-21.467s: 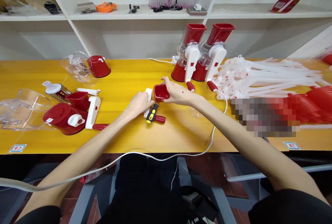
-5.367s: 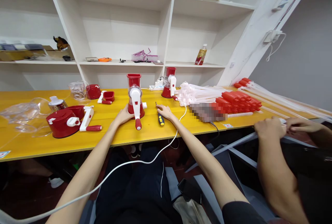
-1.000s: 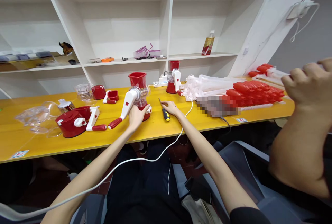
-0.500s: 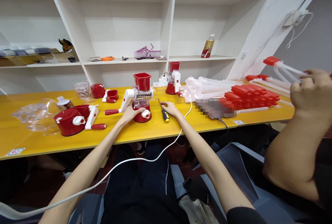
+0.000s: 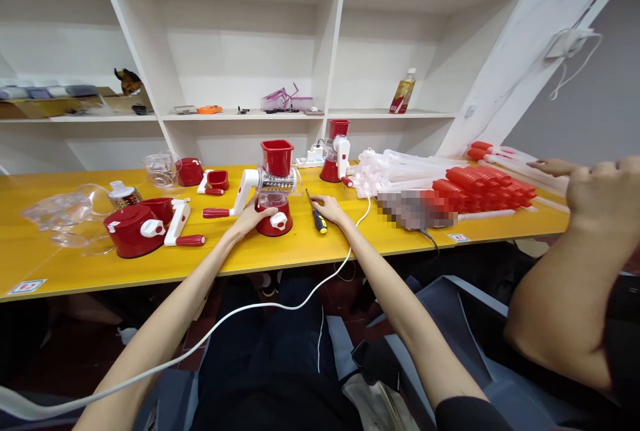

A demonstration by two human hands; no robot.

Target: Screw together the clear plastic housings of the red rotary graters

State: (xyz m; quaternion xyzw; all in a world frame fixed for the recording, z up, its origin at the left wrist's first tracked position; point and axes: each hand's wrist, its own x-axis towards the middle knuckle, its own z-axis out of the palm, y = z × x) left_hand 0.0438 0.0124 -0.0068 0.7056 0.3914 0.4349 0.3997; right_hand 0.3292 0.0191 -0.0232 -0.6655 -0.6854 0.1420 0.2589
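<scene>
A red rotary grater (image 5: 273,184) with a clear drum and a white crank stands upright on the yellow table (image 5: 300,251). My left hand (image 5: 249,218) rests against the left of its red base, fingers curled round it. My right hand (image 5: 327,207) lies flat on the table next to a yellow and black screwdriver (image 5: 316,214), fingertips touching it. The crank's red grip points left.
A second assembled grater (image 5: 337,158) stands behind. Loose red bases, a white crank and clear bowls (image 5: 65,214) lie at the left. White and red parts (image 5: 450,184) are piled at the right. A co-worker's arm (image 5: 565,298) fills the right edge. A white cable (image 5: 280,304) hangs off the table.
The grater was tilted a second ago and now stands upright, its crank swung up to the left. The co-worker's hand has come down and no longer holds up the red-capped white parts.
</scene>
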